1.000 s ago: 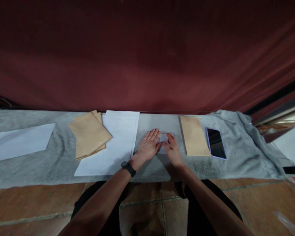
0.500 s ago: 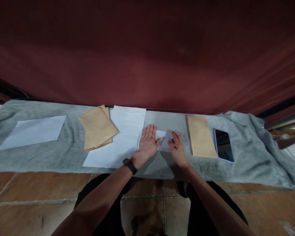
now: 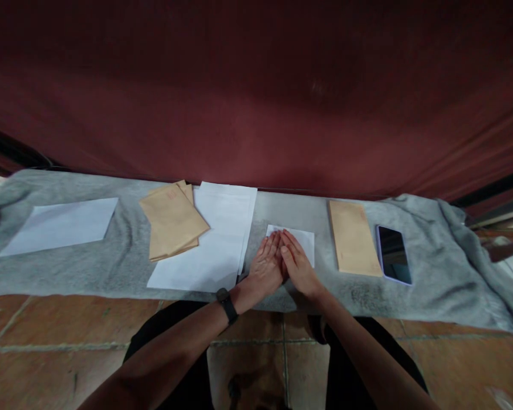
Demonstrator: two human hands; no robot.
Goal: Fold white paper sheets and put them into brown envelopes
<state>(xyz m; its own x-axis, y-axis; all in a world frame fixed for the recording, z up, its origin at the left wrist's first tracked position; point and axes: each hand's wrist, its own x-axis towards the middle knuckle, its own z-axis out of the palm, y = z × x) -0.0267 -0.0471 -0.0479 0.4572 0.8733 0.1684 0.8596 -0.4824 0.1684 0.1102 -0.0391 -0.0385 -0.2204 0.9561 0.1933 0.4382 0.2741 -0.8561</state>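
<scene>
A small folded white sheet of paper (image 3: 306, 242) lies on the grey cloth under both of my hands. My left hand (image 3: 267, 261) rests flat on its left part, fingers stretched out and pointing away from me. Against it leans my right hand (image 3: 297, 263), its fingers straight and overlapping the left fingertips. Neither hand grips anything. The paper's lower left portion is hidden beneath the palms. Just left of my left hand are larger white sheets (image 3: 216, 239), partly covered by several brown envelopes (image 3: 175, 222).
To the right lie a brown envelope stack (image 3: 354, 238) and a phone (image 3: 394, 253) in a lilac case. Another white sheet (image 3: 64, 225) is at far left. A dark red panel (image 3: 256, 131) rises behind the grey cloth (image 3: 299, 212); tiled floor (image 3: 248, 364) shows below.
My right hand has moved left to meet my left hand over the small paper. The paper now looks more compact, and its right side is uncovered.
</scene>
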